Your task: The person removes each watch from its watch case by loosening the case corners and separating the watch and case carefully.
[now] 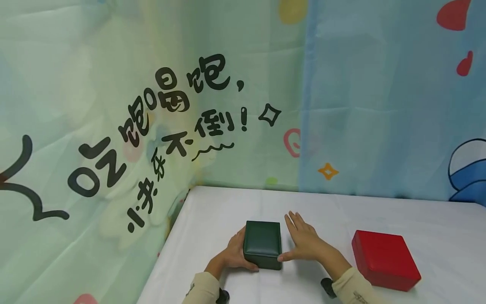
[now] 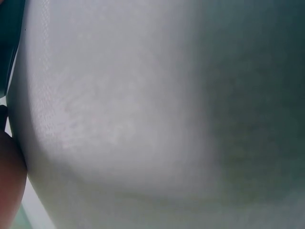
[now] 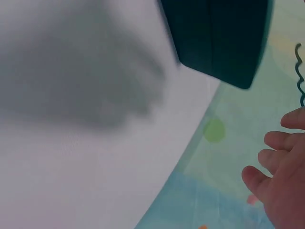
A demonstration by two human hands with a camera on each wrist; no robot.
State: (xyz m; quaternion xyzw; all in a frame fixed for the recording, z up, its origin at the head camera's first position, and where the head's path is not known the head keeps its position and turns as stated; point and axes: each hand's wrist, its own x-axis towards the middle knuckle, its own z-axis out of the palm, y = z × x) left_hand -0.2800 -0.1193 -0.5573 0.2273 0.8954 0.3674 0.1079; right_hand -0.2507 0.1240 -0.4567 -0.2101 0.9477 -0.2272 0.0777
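Observation:
A dark green box (image 1: 262, 240) with a padded-looking lid sits on the white table. My left hand (image 1: 234, 252) grips its left side, thumb along the front edge, while the other fingers are hidden behind the box. Just right of the box, my right hand (image 1: 303, 242) is raised with its fingers straight, the thumb tip right at the front right corner. The right wrist view has the box (image 3: 219, 38) at the top and the spread fingers (image 3: 257, 181) apart from it. In the left wrist view only a sliver of the box (image 2: 9, 43) shows.
A larger red box (image 1: 383, 257) rests on the white tablecloth (image 1: 303, 209) to the right, beside my right forearm. Behind the table hangs a printed curtain (image 1: 364, 105) with cartoon shapes and black lettering, which also runs along the left side.

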